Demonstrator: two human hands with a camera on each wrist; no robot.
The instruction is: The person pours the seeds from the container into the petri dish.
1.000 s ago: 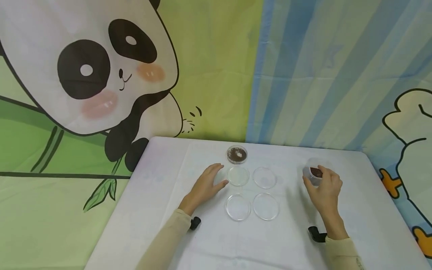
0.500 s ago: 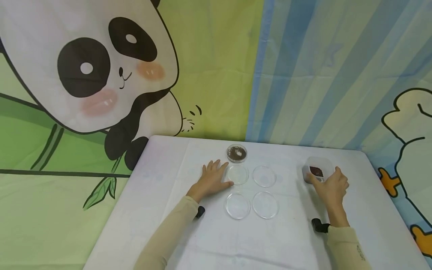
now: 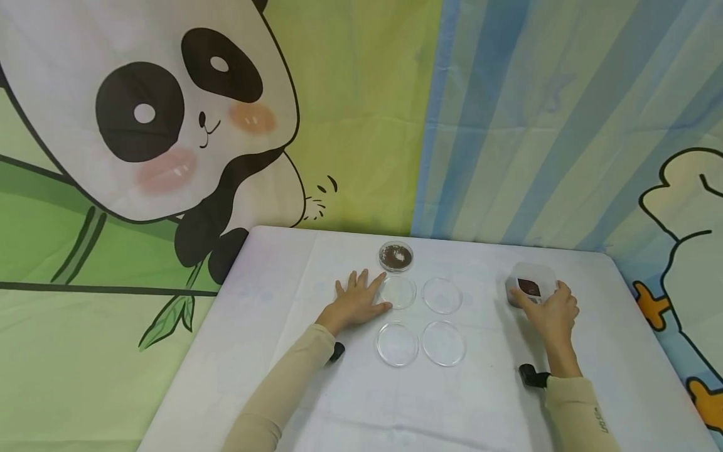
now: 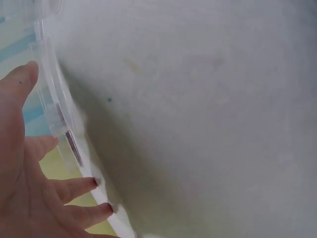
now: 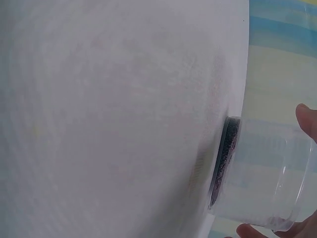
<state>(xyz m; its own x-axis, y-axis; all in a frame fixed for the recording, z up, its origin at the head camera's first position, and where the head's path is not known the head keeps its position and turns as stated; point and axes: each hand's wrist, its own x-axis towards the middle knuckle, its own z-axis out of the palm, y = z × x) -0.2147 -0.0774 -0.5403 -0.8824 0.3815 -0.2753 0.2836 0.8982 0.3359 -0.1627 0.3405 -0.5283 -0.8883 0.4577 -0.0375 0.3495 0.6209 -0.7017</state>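
My left hand (image 3: pixel 354 304) rests with spread fingers at the left side of a clear petri dish (image 3: pixel 400 292). In the left wrist view, the thumb and index fingertip touch the dish's rim (image 4: pixel 48 87); the other fingers reach toward the tabletop. On the right, my right hand (image 3: pixel 556 317) grips a clear plastic tub (image 3: pixel 533 274) between thumb and fingers. The tub stands on the table, with dark brown granules (image 5: pixel 225 161) low inside. Behind the left hand sits a petri dish of dark brown grains with a white patch (image 3: pixel 396 257).
Three more clear petri dishes lie nearby: one back right (image 3: pixel 442 295), one front left (image 3: pixel 398 344), one front right (image 3: pixel 444 343). A white cloth covers the table (image 3: pixel 480 402). A printed panda curtain (image 3: pixel 361 125) hangs behind the back edge.
My left hand has moved right onto the dish's side, its fingers spreading. My right hand has shifted from over the tub to its near right side. The dishes have not moved.
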